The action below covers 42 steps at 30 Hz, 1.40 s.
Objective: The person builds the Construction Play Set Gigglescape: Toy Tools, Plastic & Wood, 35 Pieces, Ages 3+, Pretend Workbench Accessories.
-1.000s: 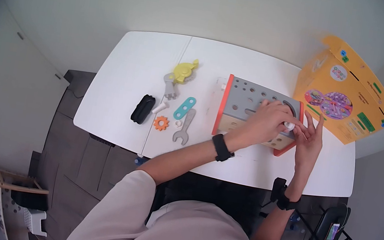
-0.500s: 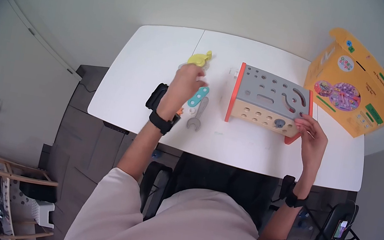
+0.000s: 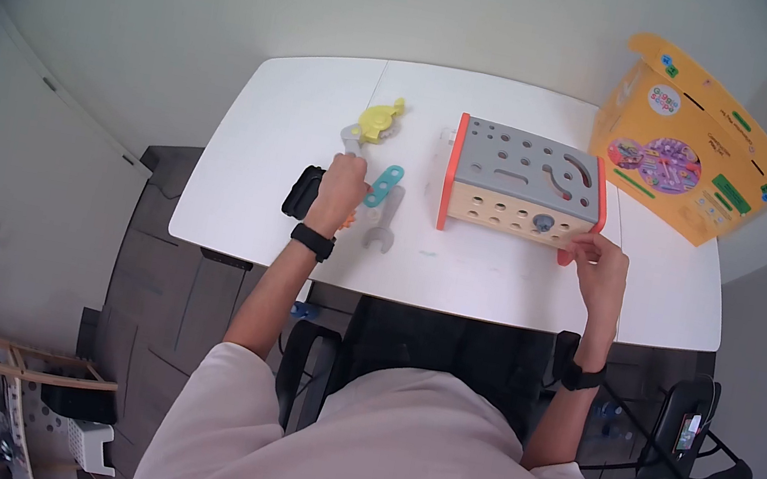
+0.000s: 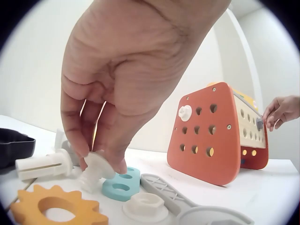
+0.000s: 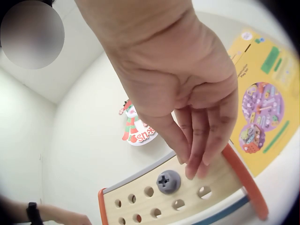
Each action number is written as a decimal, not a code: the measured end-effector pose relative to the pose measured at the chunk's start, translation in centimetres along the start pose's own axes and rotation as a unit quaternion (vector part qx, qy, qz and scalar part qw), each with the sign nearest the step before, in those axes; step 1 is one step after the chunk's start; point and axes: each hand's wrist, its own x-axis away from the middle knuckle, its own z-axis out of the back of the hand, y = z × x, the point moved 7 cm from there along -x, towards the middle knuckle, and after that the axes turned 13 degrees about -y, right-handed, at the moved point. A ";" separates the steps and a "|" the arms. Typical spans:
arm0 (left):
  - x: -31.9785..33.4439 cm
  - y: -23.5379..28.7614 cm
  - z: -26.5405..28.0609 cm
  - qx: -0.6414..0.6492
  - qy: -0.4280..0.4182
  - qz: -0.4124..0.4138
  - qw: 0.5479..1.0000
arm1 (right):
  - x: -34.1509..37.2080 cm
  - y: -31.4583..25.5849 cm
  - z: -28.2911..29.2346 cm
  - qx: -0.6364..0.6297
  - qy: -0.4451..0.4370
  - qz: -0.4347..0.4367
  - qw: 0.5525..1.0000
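Observation:
Over the loose parts at the left of the table, my left hand [image 3: 341, 190] reaches down. Its fingertips pinch a small white flanged plastic piece [image 4: 96, 171], seen in the left wrist view. Close around it lie a white slotted peg [image 4: 44, 164], an orange gear [image 4: 58, 208], a teal strip with holes [image 4: 121, 185], a white nut [image 4: 145, 206] and a grey toy wrench [image 3: 383, 224]. My right hand [image 3: 599, 274] has its fingertips right at the wooden front of the toy workbench [image 3: 527, 167], beside a grey cross-head screw [image 5: 168, 182] set in that panel.
A yellow toy saw [image 3: 380, 122] and a grey part [image 3: 352, 139] lie farther back. Left of my left hand sits a black tray [image 3: 302, 191]. The yellow packaging box [image 3: 675, 136] stands at the back right. A white knob [image 4: 185, 112] sticks out of the workbench's red side.
My left hand has moved from the workbench leftward to the loose parts and lowered among them. The right hand has stayed near the workbench's right end. The grey screw now shows uncovered.

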 end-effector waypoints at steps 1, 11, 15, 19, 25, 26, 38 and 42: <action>1.1 1.3 1.3 -0.026 0.060 -0.018 0.998 | 0.0 0.3 0.2 0.000 0.003 -0.003 1.000; 0.9 12.6 -2.9 0.198 -0.074 -0.162 0.964 | -0.3 6.1 -2.2 0.093 -0.017 -0.128 0.987; 0.8 13.1 -2.5 0.153 -0.032 -0.181 0.971 | 0.0 3.2 -2.3 0.029 -0.075 -0.034 0.996; 1.9 14.8 1.6 0.209 0.026 -0.172 0.962 | 0.7 -2.1 0.9 0.026 0.030 0.048 0.998; 2.5 15.9 5.7 0.279 -0.022 -0.114 0.953 | 0.7 -4.4 2.7 -0.011 0.087 0.022 0.996; 2.5 16.0 6.0 0.271 -0.029 -0.104 0.957 | 0.6 -4.2 2.7 -0.012 0.089 0.021 0.996; -0.2 15.6 5.4 0.273 -0.052 -0.082 0.957 | -2.2 -2.9 2.6 0.090 0.094 0.006 0.991; -1.2 14.8 4.0 0.305 -0.110 -0.049 0.945 | -2.7 -3.0 2.2 0.150 0.160 0.059 0.974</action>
